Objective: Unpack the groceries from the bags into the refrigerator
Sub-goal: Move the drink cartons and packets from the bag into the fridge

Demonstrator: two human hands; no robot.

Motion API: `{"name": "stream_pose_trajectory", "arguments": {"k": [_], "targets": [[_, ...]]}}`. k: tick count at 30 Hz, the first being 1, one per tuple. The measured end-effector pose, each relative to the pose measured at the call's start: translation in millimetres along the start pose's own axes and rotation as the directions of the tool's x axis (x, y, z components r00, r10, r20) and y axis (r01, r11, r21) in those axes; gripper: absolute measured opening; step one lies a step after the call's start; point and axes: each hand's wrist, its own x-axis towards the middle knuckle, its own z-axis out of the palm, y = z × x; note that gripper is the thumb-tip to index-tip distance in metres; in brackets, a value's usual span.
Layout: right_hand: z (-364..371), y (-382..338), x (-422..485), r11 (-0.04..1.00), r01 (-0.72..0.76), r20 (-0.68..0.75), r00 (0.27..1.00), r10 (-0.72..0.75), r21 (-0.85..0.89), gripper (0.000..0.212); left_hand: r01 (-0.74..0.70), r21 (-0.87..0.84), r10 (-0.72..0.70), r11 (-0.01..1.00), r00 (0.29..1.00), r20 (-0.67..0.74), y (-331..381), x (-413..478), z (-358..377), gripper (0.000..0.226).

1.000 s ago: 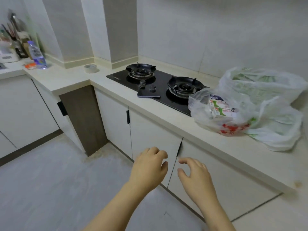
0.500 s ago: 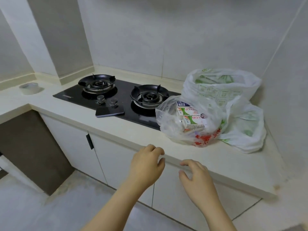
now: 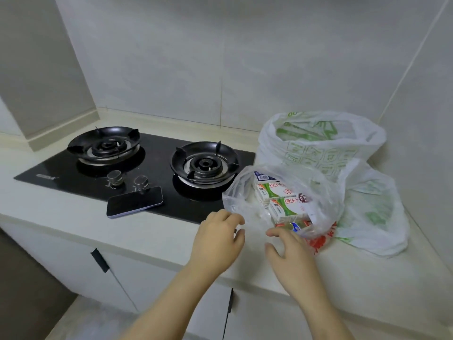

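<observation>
Two plastic grocery bags sit on the pale counter at the right. The nearer, clear bag with red print holds green-and-white milk cartons and a small can. Behind it stands a bigger white bag with green print. My left hand hovers just left of the clear bag's mouth, fingers loosely curled, holding nothing. My right hand reaches to the bag's front edge with fingers spread, its fingertips at the plastic; a grip is not visible. The refrigerator is out of view.
A black two-burner gas hob lies left of the bags, with a phone lying across its front edge. White cabinet doors run under the counter. Tiled walls close off the back and right.
I have stepped closer to the counter. Both hands rose from below the counter edge to the clear bag's mouth.
</observation>
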Motion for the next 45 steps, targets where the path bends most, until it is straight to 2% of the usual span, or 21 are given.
{"name": "stream_pose_trajectory", "arguments": {"k": [7,11,14,16,18,21,23,26,31,35,41,45], "targets": [[-6.1,21.7,41.6,1.0,-0.017,-0.119,0.993,0.017,0.005,0.02,-0.072,-0.01,0.071,0.997,0.996,-0.058,-1.8,47.2,25.2,0.02],[-13.1,37.3,70.3,0.997,-0.038,-0.184,0.983,0.024,-0.071,0.028,-0.107,-0.004,0.106,0.994,0.992,-0.072,2.5,76.1,42.8,0.022],[-19.5,50.5,97.9,0.983,-0.007,-0.279,0.959,-0.046,-0.185,0.029,-0.103,0.106,0.11,0.989,0.992,-0.057,7.6,101.8,55.6,0.039],[-24.5,59.8,119.7,0.964,-0.013,-0.284,0.957,-0.065,-0.265,0.037,-0.116,0.235,0.116,0.965,0.993,0.014,11.4,122.6,65.9,0.056],[-27.3,67.4,136.8,0.946,-0.034,-0.207,0.978,-0.036,-0.322,0.044,-0.123,0.294,0.103,0.948,0.991,0.081,13.9,139.6,77.4,0.066],[-26.3,79.1,155.0,0.918,-0.021,0.009,1.0,0.027,-0.395,0.047,-0.124,0.306,0.061,0.944,0.977,0.206,13.3,155.3,93.7,0.064],[-24.8,87.4,164.8,0.881,-0.018,0.135,0.986,0.092,-0.472,0.051,-0.109,0.294,0.031,0.95,0.965,0.259,10.6,164.0,103.3,0.056],[-18.1,100.3,176.1,0.869,-0.019,0.244,0.956,0.16,-0.494,0.053,-0.104,0.296,-0.01,0.949,0.933,0.36,4.3,176.1,114.3,0.049],[-14.9,117.9,202.7,0.882,-0.023,0.284,0.943,0.176,-0.47,0.046,-0.106,0.265,-0.04,0.958,0.869,0.493,0.8,202.8,135.3,0.049],[-17.4,126.9,222.6,0.9,-0.024,0.263,0.953,0.153,-0.435,0.042,-0.074,0.233,-0.048,0.97,0.877,0.478,0.1,219.3,152.5,0.046],[-25.2,138.1,241.7,0.926,-0.061,0.268,0.948,0.17,-0.373,0.045,0.05,0.206,-0.139,0.977,0.885,0.445,9.5,241.9,160.0,0.04],[-37.1,150.7,240.2,0.919,-0.033,0.246,0.959,0.14,-0.394,0.044,0.063,0.194,-0.14,0.979,0.898,0.417,14.5,251.2,166.9,0.038]]}}
